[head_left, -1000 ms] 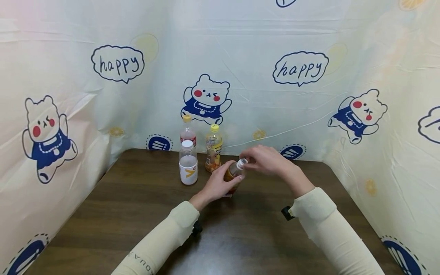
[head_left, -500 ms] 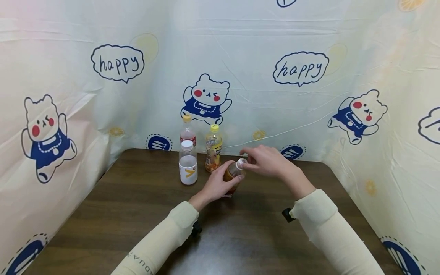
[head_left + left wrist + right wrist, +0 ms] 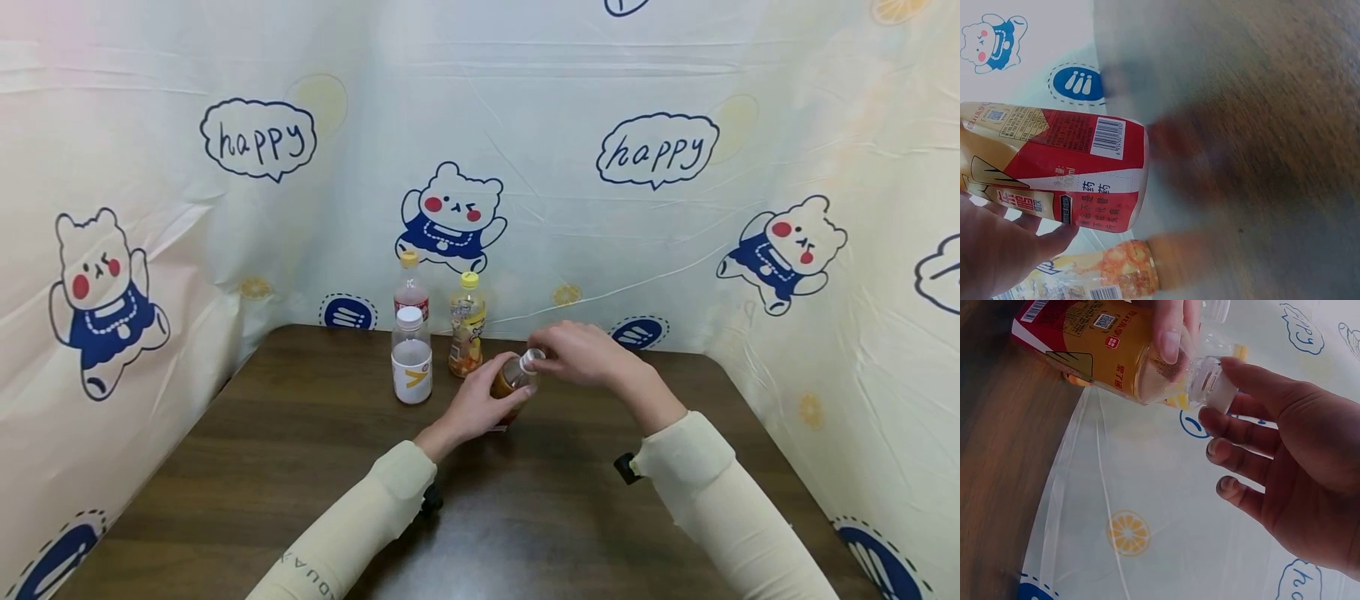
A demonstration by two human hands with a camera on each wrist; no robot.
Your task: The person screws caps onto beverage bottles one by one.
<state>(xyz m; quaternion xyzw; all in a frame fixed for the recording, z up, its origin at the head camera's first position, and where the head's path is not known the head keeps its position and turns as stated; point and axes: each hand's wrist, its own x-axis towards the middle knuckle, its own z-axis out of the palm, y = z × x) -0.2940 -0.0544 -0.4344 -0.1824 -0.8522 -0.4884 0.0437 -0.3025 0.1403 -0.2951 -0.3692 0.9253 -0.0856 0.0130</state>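
My left hand [image 3: 480, 398] grips a plastic drink bottle [image 3: 1085, 165] with a red and gold label round its body. In the head view the bottle leans to the right, its base low by the table. The right wrist view shows a white cap [image 3: 1221, 394] at the bottle's clear neck [image 3: 1204, 378]. My right hand [image 3: 581, 352] pinches this cap between thumb and index finger. The other fingers [image 3: 1241, 459] of that hand are bent and apart from the bottle. Part of the label is hidden behind the left hand.
Left of my hands stand a white-capped bottle [image 3: 412, 375] with a white label, a yellow-capped bottle [image 3: 467, 333] and, behind the white-capped one, an orange-capped bottle [image 3: 410, 292]. They are on a dark wooden table [image 3: 300, 467]. A printed curtain [image 3: 540, 208] surrounds its back and sides.
Half a second ago the right index finger was lifted off the cap. Now it is back down against the cap with the thumb. The left hand and bottle have barely moved.
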